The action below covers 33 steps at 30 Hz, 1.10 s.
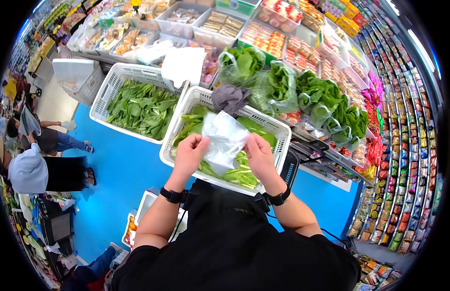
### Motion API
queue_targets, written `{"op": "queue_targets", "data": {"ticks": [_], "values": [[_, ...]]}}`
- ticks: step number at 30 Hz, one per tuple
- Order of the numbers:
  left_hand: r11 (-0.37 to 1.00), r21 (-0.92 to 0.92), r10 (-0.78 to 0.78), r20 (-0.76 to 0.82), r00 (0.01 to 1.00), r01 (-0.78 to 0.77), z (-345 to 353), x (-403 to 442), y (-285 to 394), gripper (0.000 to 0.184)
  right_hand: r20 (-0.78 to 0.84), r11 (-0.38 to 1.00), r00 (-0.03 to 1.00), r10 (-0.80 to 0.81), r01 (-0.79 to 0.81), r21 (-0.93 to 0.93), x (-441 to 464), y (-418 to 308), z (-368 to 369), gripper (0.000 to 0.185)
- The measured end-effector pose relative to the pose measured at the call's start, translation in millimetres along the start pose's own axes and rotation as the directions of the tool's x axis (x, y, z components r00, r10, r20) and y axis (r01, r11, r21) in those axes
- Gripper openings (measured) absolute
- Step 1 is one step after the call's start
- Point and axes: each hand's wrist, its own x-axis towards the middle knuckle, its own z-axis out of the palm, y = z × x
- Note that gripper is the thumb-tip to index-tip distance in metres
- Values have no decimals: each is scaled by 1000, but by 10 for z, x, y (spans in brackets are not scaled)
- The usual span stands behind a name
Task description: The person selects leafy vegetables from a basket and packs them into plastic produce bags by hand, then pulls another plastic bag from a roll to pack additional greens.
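Between my two hands a thin clear plastic bag is stretched over a white basket. My left hand pinches the bag's left edge, thumb on top. At the other edge my right hand grips it between thumb and fingers. Beneath the bag, leafy greens with pale stems lie in the basket. A crumpled dark grey cloth or bag rests at the basket's far side. Several leafy heads in clear bags stand just beyond it.
Left of me, another white basket holds loose greens, with a white board at its corner. Packaged food in bins lines the far side. Snack shelves rise at right. People stand at left on the blue floor.
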Motion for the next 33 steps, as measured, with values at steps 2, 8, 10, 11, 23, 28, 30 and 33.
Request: {"op": "queue_targets", "data": {"ticks": [2, 8, 10, 11, 23, 28, 30, 33], "values": [[997, -65, 38, -17, 999, -39, 371, -142, 48, 22, 92, 879, 995, -41, -8, 477, -208, -62, -163, 51], [994, 77, 82, -126, 989, -73, 1486, -570, -47, 32, 78, 992, 995, 66, -58, -110, -1145, -3, -907, 48], [983, 161, 104, -125, 987, -83, 1782, -763, -53, 35, 10, 967, 992, 128, -122, -222, -1463, -14, -1177, 44], [968, 229, 140, -144, 980, -104, 1902, -832, -69, 37, -35, 954, 999, -35, 23, -300, -1590, 5, -1291, 42], [804, -567, -171, 69, 983, 180, 2562, -1321, -310, 35, -56, 861, 995, -83, 43, -507, -2445, -48, -1889, 25], [646, -724, -121, 217, 969, 242, 2818, -1620, -103, 51, -82, 752, 936, -342, 220, -622, -2488, -53, -2014, 19], [632, -728, -102, 260, 960, 265, 2784, -1668, -140, 65, -72, 651, 880, -469, 290, -701, -2480, -103, -2080, 17], [695, -604, -153, 406, 901, 390, 2643, -1681, -274, 63, -5, 438, 779, -627, 348, -829, -2482, -160, -2177, 15]]}}
